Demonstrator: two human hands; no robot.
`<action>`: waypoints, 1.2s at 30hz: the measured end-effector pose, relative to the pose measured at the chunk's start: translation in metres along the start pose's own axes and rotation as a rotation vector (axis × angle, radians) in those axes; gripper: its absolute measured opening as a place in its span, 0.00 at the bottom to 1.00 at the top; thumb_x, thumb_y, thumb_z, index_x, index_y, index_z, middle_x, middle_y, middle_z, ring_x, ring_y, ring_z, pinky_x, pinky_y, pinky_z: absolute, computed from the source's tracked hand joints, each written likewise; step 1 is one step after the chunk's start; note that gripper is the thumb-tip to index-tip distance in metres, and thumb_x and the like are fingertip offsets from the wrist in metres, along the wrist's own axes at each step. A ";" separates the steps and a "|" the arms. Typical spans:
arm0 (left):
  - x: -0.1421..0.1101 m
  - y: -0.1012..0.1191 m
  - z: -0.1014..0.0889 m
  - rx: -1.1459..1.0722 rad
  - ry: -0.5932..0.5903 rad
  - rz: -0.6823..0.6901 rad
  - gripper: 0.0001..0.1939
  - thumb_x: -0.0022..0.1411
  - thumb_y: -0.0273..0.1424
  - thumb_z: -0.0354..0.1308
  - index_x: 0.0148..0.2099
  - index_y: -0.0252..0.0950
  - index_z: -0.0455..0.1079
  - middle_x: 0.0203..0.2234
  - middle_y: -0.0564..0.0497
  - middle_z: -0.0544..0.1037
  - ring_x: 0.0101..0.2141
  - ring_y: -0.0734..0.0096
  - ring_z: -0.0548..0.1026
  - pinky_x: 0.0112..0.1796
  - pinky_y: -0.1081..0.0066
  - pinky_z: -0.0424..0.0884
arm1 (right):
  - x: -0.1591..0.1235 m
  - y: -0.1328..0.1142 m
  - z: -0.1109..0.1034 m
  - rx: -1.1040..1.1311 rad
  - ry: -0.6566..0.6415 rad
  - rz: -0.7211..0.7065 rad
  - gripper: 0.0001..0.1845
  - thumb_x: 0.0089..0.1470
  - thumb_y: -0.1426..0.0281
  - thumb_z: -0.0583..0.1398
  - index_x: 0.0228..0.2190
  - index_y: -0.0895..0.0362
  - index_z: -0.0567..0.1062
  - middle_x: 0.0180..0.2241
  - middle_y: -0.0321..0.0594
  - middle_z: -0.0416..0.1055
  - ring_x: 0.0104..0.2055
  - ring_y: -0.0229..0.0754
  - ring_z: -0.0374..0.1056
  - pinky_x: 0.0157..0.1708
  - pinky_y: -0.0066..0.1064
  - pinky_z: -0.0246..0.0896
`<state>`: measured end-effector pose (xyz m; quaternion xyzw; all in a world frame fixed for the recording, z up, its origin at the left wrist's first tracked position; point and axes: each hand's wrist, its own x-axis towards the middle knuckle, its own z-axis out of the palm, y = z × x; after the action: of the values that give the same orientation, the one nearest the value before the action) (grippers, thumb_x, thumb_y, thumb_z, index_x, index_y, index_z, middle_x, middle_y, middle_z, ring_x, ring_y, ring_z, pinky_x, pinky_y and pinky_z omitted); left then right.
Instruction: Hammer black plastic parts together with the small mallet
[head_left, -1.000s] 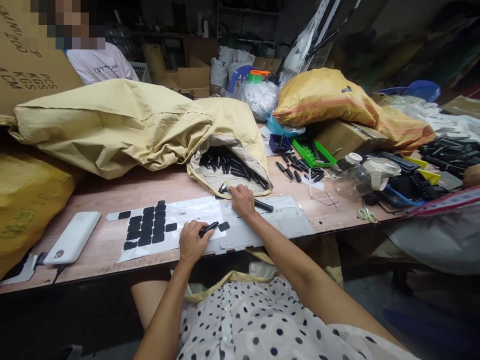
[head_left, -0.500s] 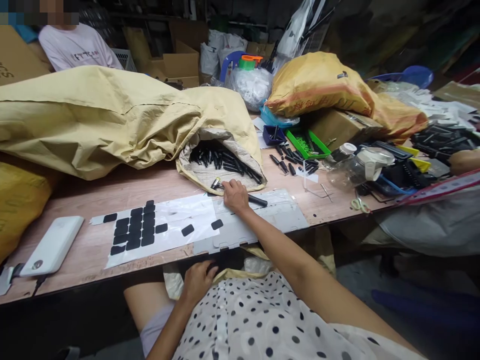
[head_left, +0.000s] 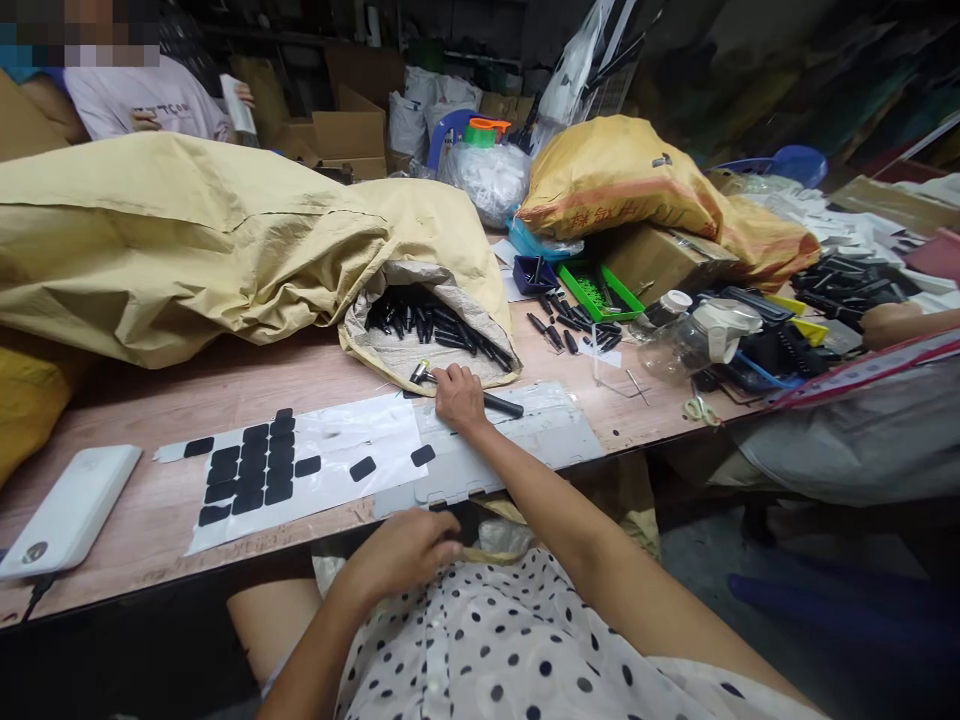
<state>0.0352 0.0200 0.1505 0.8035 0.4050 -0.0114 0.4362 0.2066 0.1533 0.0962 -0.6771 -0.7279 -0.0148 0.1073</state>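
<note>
My right hand is closed around a small hammer lying over the grey board. Its black handle sticks out to the right; its metal head, with a yellow end, shows to the left. My left hand hovers over my lap at the table edge, fingers loosely apart, with nothing visible in it. Left of the board lies a white sheet bearing rows of black rounded pads. Just behind my right hand, an open cream sack holds many black rod-like parts.
A white power bank lies at left. Toward the right are a green tray, a clear jug, scissors and loose black parts. A co-worker sits across; another person's hand shows at far right.
My left hand has risen slightly and moved right over my lap. My right hand stays on the hammer. The view has shifted a little; the co-worker across now lifts something white.
</note>
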 end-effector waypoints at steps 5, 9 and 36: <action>0.077 0.010 -0.086 -0.234 0.371 0.088 0.17 0.63 0.39 0.55 0.46 0.39 0.80 0.34 0.50 0.85 0.36 0.62 0.80 0.38 0.68 0.74 | 0.000 -0.002 -0.003 -0.005 -0.030 0.019 0.16 0.65 0.71 0.54 0.52 0.54 0.75 0.45 0.48 0.70 0.47 0.51 0.61 0.42 0.37 0.54; 0.158 -0.002 -0.134 -0.072 0.834 -0.282 0.16 0.62 0.29 0.54 0.48 0.35 0.80 0.37 0.46 0.85 0.42 0.59 0.81 0.47 0.66 0.74 | -0.001 -0.002 -0.007 -0.002 -0.034 0.008 0.17 0.64 0.72 0.54 0.52 0.53 0.75 0.45 0.48 0.70 0.47 0.51 0.61 0.43 0.37 0.55; 0.044 -0.051 -0.048 -0.145 0.707 -0.193 0.13 0.54 0.39 0.62 0.38 0.40 0.81 0.31 0.51 0.81 0.34 0.63 0.77 0.39 0.65 0.74 | -0.001 -0.002 -0.013 0.031 -0.067 0.022 0.18 0.64 0.74 0.53 0.53 0.54 0.75 0.48 0.49 0.69 0.49 0.52 0.60 0.46 0.39 0.56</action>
<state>0.0150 0.0971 0.1282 0.6831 0.6041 0.2545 0.3221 0.2062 0.1501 0.1091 -0.6834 -0.7238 0.0206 0.0935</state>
